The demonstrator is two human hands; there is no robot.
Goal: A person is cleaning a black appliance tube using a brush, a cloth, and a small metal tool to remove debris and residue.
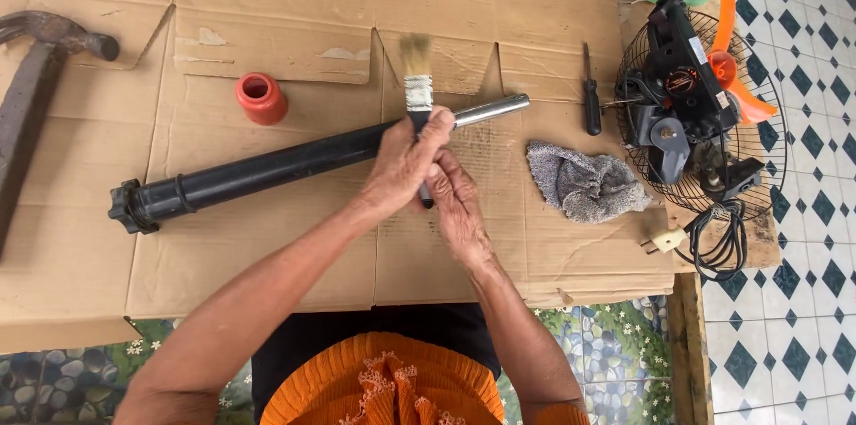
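Counter (267, 273) covered with flattened brown cardboard, set over a tiled floor with a dark diamond pattern on the right. Long black plastic tube with a bare silver metal end (267, 166) lies slantwise across the cardboard, collar end low at the left, metal end higher at the right. Left hand (406, 166) is clenched over the tube near where black meets metal. Right hand (455, 206) sits just below and against the left, fingers curled around the dark handle of a small paintbrush with pale bristles and a silver ferrule (416, 77); the brush stands nearly upright, bristles pointing away from the person, above the tube. Small red plastic cap (261, 97) stands on the cardboard above the tube, apart from it. Black-handled screwdriver (591, 95) lies near the metal end. Crumpled grey cloth (584, 182) rests right of the hands. Stripped fan with black motor, wire grille and orange blades (691, 104) sits at the counter's right edge, its coiled black cord with a pale plug (718, 242) beside it. Rusty claw hammer (31, 77) lies at far left.
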